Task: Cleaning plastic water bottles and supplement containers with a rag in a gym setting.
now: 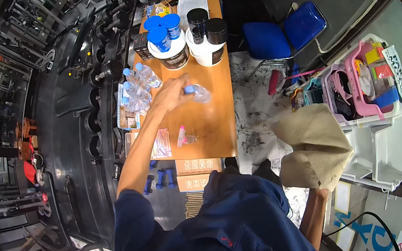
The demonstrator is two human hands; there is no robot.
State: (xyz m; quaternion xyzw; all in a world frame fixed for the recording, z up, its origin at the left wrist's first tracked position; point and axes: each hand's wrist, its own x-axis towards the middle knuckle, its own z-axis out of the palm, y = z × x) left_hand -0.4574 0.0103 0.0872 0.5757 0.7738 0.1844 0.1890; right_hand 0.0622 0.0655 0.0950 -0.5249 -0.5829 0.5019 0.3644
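My left hand (172, 93) holds a small clear plastic water bottle (202, 93) by its blue cap, tilted over the wooden table (220, 122). My right hand, mostly hidden under a beige cloth (316, 142), holds that cloth out to the right of the table. Several similar capped bottles (136, 90) stand at the table's left edge beside my left hand. Nearer my body, a small bottle with a pink cap (183, 138) rests on the tabletop. White tubs (172, 57) stand farther back, with blue-lidded containers (159, 39) and black jars (216, 30) on their lids.
Dumbbells on a rack (109, 71) line the left side. A blue chair (266, 40) stands beyond the table's right side. Plastic baskets with mixed items (361, 80) sit on a white shelf unit (386, 151) at right. Cardboard boxes (195, 165) lie below the table's near edge.
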